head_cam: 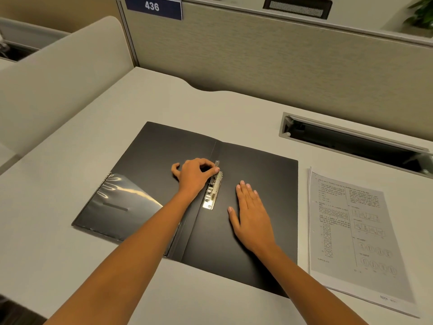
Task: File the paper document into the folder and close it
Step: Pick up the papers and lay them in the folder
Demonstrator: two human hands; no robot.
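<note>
A black folder point(257, 174) lies open on the desk, with a clear plastic pocket point(121, 200) on its left flap. A metal clip point(213, 192) runs along the spine. My left hand point(193, 175) has its fingertips pinched on the clip's raised lever at the top end. My right hand point(251, 213) rests flat, fingers together, on the folder's right flap beside the clip. The paper document point(351, 231), a printed stack with diagrams, lies on the desk to the right of the folder, untouched.
A grey desk point(70, 242) carries everything. An open cable slot point(351, 139) sits at the back right. Partition walls point(257, 55) rise behind and to the left, with a sign reading 436 point(152, 6).
</note>
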